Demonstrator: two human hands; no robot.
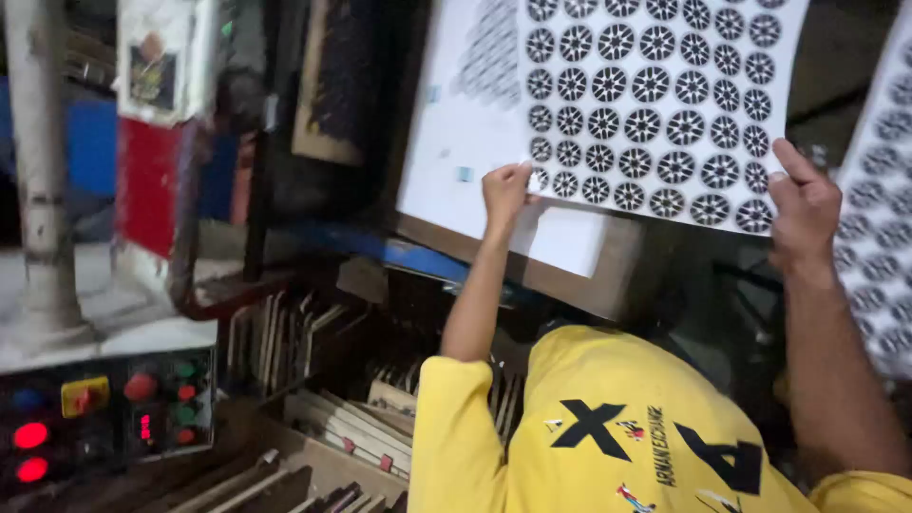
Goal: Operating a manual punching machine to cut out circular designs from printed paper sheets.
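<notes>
Both hands hold a printed sheet (655,104) covered in rows of dark round wheel-like patterns, which sits toward twelve and one o'clock in the head view, over a plain white sheet (456,114) and a board beneath. The left hand (505,190) pinches the sheet's lower left corner, fingers curled onto the edge; the right hand (806,204) grips the lower right corner at about three o'clock, thumb on top and fingers tucked under the paper. Judging from this, the sheet is being lifted or squared onto the stack, and doing it well calls for even tension between the two corners so the paper does not bow or crease in the middle. The grip looks best kept at the margin, off the printed circles, to avoid smudging. The far edge should probably meet the board first, with the near edge lowered after, so that no air is trapped. Another patterned sheet (883,190) lies just beside it at three o'clock and could be snagged by the right wrist. A control panel (104,413) with red lit buttons sits well apart at eight o'clock, and slats and strips (323,418) fill the bin at six o'clock.
</notes>
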